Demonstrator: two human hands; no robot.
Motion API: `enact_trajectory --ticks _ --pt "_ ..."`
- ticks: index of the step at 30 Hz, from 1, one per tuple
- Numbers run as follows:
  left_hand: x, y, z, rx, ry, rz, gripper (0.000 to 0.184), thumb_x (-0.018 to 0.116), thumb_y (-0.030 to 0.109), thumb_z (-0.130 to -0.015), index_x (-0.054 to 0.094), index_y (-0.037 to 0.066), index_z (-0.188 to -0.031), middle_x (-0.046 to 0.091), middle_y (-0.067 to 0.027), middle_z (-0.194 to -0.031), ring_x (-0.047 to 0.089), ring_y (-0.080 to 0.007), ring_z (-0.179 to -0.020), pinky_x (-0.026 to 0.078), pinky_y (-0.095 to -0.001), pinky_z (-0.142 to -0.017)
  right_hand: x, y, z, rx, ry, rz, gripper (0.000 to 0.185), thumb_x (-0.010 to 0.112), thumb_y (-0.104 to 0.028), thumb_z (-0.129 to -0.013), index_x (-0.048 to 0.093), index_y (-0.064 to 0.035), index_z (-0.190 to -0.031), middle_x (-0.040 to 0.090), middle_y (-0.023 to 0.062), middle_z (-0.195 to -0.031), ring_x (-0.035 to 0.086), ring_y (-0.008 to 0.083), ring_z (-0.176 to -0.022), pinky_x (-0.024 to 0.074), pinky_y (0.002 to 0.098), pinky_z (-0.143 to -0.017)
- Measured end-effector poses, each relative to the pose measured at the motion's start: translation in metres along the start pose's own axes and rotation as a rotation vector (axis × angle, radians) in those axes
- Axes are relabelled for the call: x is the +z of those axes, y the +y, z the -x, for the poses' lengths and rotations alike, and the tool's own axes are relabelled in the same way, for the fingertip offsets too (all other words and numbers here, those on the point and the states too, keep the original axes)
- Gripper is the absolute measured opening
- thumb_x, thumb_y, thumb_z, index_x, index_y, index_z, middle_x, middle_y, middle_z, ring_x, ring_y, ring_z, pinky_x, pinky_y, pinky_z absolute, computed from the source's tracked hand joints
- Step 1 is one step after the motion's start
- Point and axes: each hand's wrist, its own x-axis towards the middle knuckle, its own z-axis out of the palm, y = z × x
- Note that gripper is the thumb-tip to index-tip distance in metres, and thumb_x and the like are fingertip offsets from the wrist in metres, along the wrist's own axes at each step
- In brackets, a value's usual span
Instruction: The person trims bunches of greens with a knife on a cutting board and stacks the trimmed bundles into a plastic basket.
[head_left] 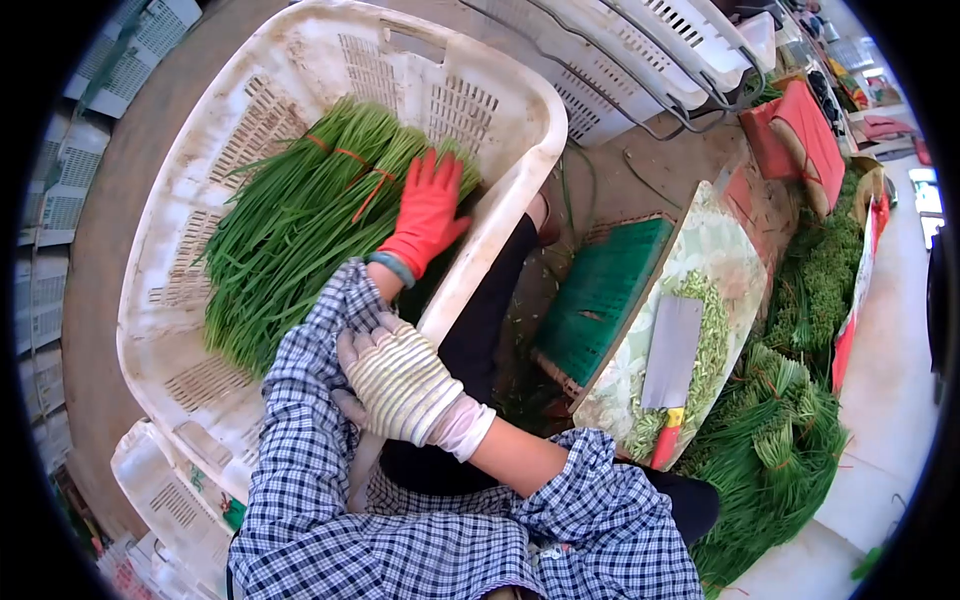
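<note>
My left hand, in a red rubber glove, lies with fingers spread over the right end of the bundles of garlic chives. Orange-red bands tie these bundles, which rest inside a large white plastic basket. My right hand, wearing a striped knit glove, is closed on the checked sleeve of my left forearm, below the elastic cuff of the red glove. Part of the sleeve is hidden behind the right hand's fingers.
A cleaver with a red and yellow handle lies among cut trimmings on a board to the right. Beside it stands a green crate. More chives are piled at far right. White crates stand behind.
</note>
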Motion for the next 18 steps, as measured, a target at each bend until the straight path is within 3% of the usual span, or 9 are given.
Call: enact_trajectory --ticks 1,2,4,5,6,9,12,15,18 --pt "0.028 -0.002 0.002 0.018 -0.097 0.021 0.074 0.07 0.023 -0.077 0.042 0.001 -0.142 0.036 -0.0176 -0.151 0.03 -0.0389 -0.141 0.025 -0.0534 -0.116 0.001 0.001 0.001 -0.009 -0.016 -0.015 0.055 0.06 -0.034 -0.082 0.057 0.0071 -0.118 0.064 0.0172 -0.093 0.062 0.0304 -0.092 0.042 0.0447 -0.102" --pt "0.055 -0.011 0.008 0.018 -0.091 0.028 0.074 0.07 0.023 -0.077 0.042 0.001 -0.142 0.036 -0.0176 -0.151 0.03 -0.0389 -0.141 0.025 -0.0534 -0.116 0.003 0.001 0.001 -0.012 -0.036 -0.005 0.052 0.059 -0.029 -0.08 0.057 0.0057 -0.118 0.062 0.0149 -0.091 0.062 0.0294 -0.089 0.0424 0.0446 -0.102" --pt "0.096 -0.033 0.02 0.1 -0.034 -0.249 0.061 0.056 0.012 -0.084 0.042 0.004 -0.143 0.037 -0.0133 -0.152 0.031 -0.0371 -0.141 0.025 -0.0534 -0.116 0.003 0.001 -0.001 -0.012 -0.09 0.023 0.05 0.058 -0.025 -0.079 0.057 0.005 -0.119 0.062 0.0125 -0.088 0.061 0.0282 -0.087 0.0431 0.0442 -0.101" --pt "0.081 -0.034 0.019 0.059 -0.09 -0.192 0.058 0.045 0.005 -0.086 0.042 0.006 -0.144 0.037 -0.01 -0.152 0.033 -0.0358 -0.141 0.026 -0.0548 -0.115 0.003 0.002 -0.002 -0.042 -0.046 0.027 0.049 0.056 -0.023 -0.079 0.057 0.0044 -0.12 0.061 0.0108 -0.086 0.061 0.0275 -0.085 0.0439 0.044 -0.1" --pt "0.075 -0.038 0.016 0.038 -0.131 -0.166 0.064 0.052 0.006 -0.081 0.042 0.006 -0.144 0.035 -0.0114 -0.154 0.031 -0.0363 -0.142 0.025 -0.0539 -0.115 0.002 0.001 -0.003 -0.02 -0.03 -0.019 0.046 0.054 -0.02 -0.081 0.059 0.0049 -0.119 0.061 0.011 -0.084 0.061 0.0273 -0.084 0.0441 0.0441 -0.099" --pt "0.081 -0.053 0.024 0.063 -0.053 -0.166 0.058 0.048 0.007 -0.086 0.043 0.006 -0.143 0.041 -0.0129 -0.149 0.038 -0.0365 -0.136 0.031 -0.0536 -0.112 0.0 0.001 -0.003 -0.067 -0.095 -0.091 0.042 0.052 -0.016 -0.081 0.06 0.008 -0.114 0.06 0.0083 -0.079 0.061 0.0236 -0.075 0.044 0.0399 -0.094" --pt "0.095 -0.058 0.033 0.066 -0.004 -0.126 0.058 0.049 0.008 -0.087 0.041 0.006 -0.145 0.044 -0.0152 -0.146 0.041 -0.0373 -0.134 0.033 -0.0515 -0.111 0.011 -0.007 -0.005 -0.054 -0.11 0.025 0.015 0.056 -0.018 -0.076 0.064 -0.0051 -0.079 0.061 0.0036 -0.074 0.06 0.021 -0.068 0.0399 0.0369 -0.084" --pt "0.112 -0.066 0.037 0.102 -0.032 -0.131 0.058 0.05 0.009 -0.088 0.041 0.006 -0.145 0.044 -0.0153 -0.146 0.041 -0.0368 -0.134 0.033 -0.0507 -0.111 0.024 -0.009 -0.008 -0.046 -0.144 -0.017 0.024 0.061 -0.028 -0.07 0.067 -0.0062 -0.078 0.065 0.0062 -0.072 0.061 0.0236 -0.065 0.0435 0.0414 -0.071" --pt "0.122 -0.073 0.035 0.134 -0.064 -0.164 0.058 0.05 0.01 -0.089 0.04 0.006 -0.145 0.044 -0.0154 -0.147 0.041 -0.0363 -0.135 0.033 -0.0499 -0.111 0.036 -0.012 -0.007 -0.117 -0.046 0.053 0.024 0.061 -0.03 -0.074 0.071 -0.0082 -0.08 0.069 0.0082 -0.079 0.067 0.0251 -0.071 0.0464 0.0444 -0.073"
